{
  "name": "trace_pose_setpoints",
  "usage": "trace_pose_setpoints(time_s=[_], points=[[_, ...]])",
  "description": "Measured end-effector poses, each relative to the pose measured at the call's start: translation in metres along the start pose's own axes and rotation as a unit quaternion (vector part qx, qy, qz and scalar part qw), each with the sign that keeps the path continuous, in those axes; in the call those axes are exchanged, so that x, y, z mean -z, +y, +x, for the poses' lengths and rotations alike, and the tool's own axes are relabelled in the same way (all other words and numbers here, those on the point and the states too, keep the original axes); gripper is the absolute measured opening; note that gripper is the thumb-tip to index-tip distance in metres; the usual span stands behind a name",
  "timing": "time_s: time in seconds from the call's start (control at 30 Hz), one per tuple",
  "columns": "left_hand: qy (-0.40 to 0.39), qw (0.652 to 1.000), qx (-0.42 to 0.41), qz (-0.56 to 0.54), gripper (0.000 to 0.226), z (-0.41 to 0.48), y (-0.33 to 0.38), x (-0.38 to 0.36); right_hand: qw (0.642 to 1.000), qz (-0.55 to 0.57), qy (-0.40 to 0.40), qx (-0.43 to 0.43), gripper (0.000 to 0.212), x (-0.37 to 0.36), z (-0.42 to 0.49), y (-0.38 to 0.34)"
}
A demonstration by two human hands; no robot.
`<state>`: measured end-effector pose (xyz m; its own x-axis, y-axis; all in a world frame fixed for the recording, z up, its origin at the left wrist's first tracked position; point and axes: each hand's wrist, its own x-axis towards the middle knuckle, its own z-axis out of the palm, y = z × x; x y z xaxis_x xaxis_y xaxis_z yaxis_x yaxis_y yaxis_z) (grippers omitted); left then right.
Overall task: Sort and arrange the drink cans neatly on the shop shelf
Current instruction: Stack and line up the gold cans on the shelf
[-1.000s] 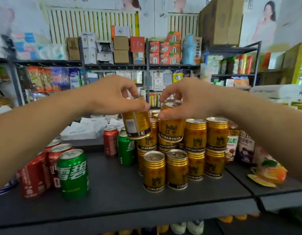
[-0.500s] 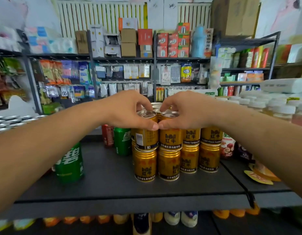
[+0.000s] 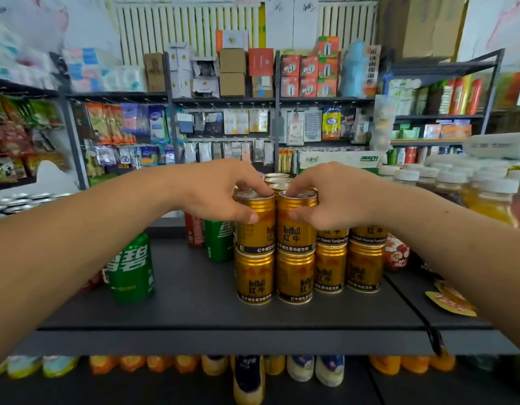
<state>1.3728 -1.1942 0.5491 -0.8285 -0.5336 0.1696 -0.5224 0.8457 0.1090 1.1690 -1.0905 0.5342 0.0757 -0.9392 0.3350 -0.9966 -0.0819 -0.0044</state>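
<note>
Seating two gold cans, left hand [image 3: 221, 191] clamped on one [image 3: 256, 226] and right hand [image 3: 331, 197] on its neighbour [image 3: 295, 229], atop the centre-frame stack on the shelf [image 3: 194, 302]; best squared over lower cans, labels forward, before release.

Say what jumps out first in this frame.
Two hands, left hand and right hand, each grip a top-tier gold can at mid-shelf, on a two-high block of gold cans. A green can stands apart at the left on the dark shelf; white-capped bottles crowd the right.
</note>
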Motion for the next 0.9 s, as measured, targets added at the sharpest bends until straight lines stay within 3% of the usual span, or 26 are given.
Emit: trace_pose_setpoints(time_s=[0.1,0.27,0.4,0.57,0.73,0.8,0.9], points=[[0.004,1.0,0.005,0.015,0.051,-0.002,0.001,0.001,1.0,0.013,0.005,-0.007,0.046,-0.006,0.0,0.001],[0.044,0.999,0.001,-0.013,0.04,-0.003,0.003,-0.003,0.992,-0.089,0.086,-0.005,0.062,-0.018,-0.004,-0.001],[0.103,0.994,0.002,-0.038,0.029,-0.003,0.007,-0.009,0.996,0.019,0.088,0.01,0.061,-0.013,-0.009,0.004],[0.075,0.993,-0.002,-0.092,0.022,-0.007,0.003,-0.006,0.992,0.089,0.084,0.018,0.024,-0.01,-0.011,0.014],[0.069,0.994,-0.005,-0.086,0.02,-0.01,0.005,-0.007,0.991,0.116,0.066,-0.004,0.026,-0.01,-0.011,0.013],[0.077,0.994,-0.009,-0.077,0.016,-0.009,0.002,-0.01,0.988,0.113,0.105,-0.018,0.021,-0.014,-0.01,0.008],[0.116,0.99,-0.016,-0.079,0.009,-0.006,0.0,-0.015,0.984,0.076,0.162,-0.021,0.037,-0.024,-0.007,0.002]])
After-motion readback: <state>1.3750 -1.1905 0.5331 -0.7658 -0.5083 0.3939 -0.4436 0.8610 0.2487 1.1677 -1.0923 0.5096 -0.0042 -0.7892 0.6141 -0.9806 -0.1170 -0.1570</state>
